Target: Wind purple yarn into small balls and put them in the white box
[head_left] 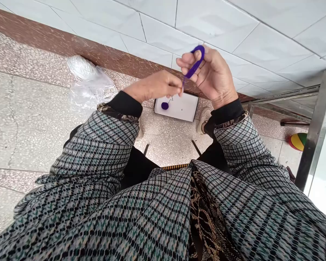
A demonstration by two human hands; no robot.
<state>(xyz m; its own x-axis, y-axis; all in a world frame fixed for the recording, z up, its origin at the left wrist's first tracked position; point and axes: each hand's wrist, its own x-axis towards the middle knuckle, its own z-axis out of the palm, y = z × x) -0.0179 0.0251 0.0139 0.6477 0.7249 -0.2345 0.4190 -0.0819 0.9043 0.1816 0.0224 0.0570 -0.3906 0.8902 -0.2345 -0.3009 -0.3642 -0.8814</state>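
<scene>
As right hand point(214, 74) holds yarn point(195, 68), purple, fibrous, looped

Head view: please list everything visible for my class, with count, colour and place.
Yarn loop: one, purple, upper centre
Tray: one, white, dark-edged, centre floor
Round bundle: one, purple, on tray
Yarn skein: one, white, left floor
Plastic bag: one, clear, by skein
Ball-like item: one, red, yellow, green, right
Metal frame: one, silver, right
Wall: one, white-tiled, top
Floor: one, pale speckled, below wall
Coat: one, grey-black check, bottom
Shoes: two, pale, flanking tray
Left hand: one, upper centre, pinching strand
Right hand: one, upper centre, holding loop
</scene>
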